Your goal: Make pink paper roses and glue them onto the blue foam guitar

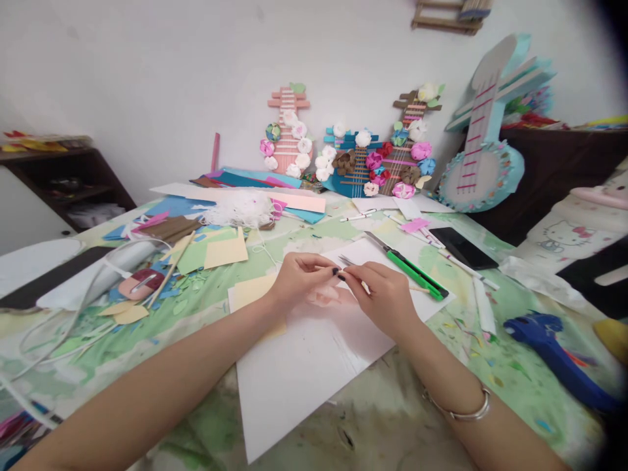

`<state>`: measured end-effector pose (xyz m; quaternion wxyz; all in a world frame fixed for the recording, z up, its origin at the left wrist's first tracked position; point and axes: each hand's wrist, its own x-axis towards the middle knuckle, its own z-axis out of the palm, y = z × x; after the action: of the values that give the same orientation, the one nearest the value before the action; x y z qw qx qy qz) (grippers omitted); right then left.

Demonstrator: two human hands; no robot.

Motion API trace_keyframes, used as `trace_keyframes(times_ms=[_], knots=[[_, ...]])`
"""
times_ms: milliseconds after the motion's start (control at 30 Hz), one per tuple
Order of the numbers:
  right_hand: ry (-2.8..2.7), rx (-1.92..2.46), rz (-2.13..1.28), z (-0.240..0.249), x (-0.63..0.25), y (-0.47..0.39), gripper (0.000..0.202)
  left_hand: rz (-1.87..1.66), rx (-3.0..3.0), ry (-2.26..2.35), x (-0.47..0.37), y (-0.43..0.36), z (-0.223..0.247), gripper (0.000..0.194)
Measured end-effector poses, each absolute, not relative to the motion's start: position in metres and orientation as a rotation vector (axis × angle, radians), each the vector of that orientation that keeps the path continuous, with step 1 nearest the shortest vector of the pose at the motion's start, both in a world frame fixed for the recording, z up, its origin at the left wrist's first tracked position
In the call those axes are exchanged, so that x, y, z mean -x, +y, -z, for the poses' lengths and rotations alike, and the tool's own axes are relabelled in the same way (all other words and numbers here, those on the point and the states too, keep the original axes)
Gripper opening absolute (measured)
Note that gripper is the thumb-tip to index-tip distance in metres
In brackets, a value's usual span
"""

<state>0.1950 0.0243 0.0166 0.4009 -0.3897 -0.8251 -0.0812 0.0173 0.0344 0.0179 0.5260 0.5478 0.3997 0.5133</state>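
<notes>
My left hand (307, 281) and my right hand (385, 297) meet over a white sheet (294, 386), fingertips pinched close together. A pale pink paper piece (326, 296), curled like petals, hangs at the left fingers. The tip of a thin wooden stick (420, 289) shows beyond my right hand; its middle is hidden by the fingers, where it appears to be pinched. Grey metal points (346, 260) show just behind the fingertips; what tool they belong to is hidden. Close to the right hand lies a green utility knife (417, 275), its blade out.
Cream paper squares (226, 248), scraps and a pink mouse-shaped device (141, 284) lie left. A black phone (464, 247), markers (468, 269) and a blue glue gun (559, 353) lie right. Flower-covered paper instruments (360, 163) and a larger turquoise one (483, 170) stand behind.
</notes>
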Motion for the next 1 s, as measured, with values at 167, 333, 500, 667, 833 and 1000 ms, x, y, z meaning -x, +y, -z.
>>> trace_keyframes(times_ms=[167, 333, 500, 667, 833, 1000], knots=[[-2.090, 0.995, 0.253, -0.0155, -0.1964, 0.0245, 0.024, -1.176, -1.340, 0.947, -0.0158, 0.0349, -0.0172, 0.023], [-2.096, 1.018, 0.282, -0.0160, -0.1981, 0.0235, 0.024, -1.188, -1.408, 0.961, -0.0150, 0.0378, -0.0163, 0.022], [-2.089, 1.028, 0.309, -0.0182, -0.1988, 0.0213, 0.024, -1.088, -1.563, 1.026, -0.0122, 0.0379, -0.0198, 0.022], [-2.069, 1.029, 0.326, -0.0218, -0.1986, 0.0195, 0.021, -1.074, -1.758, 0.956, -0.0077, 0.0389, -0.0191, 0.020], [-2.072, 1.039, 0.270, -0.0232, -0.1993, 0.0182, 0.024, -1.081, -1.831, 0.969, -0.0097, 0.0364, -0.0199, 0.020], [-2.063, 1.095, 0.226, -0.0235, -0.1970, 0.0173, 0.029, -1.136, -1.855, 0.978, -0.0134, 0.0311, -0.0237, 0.018]])
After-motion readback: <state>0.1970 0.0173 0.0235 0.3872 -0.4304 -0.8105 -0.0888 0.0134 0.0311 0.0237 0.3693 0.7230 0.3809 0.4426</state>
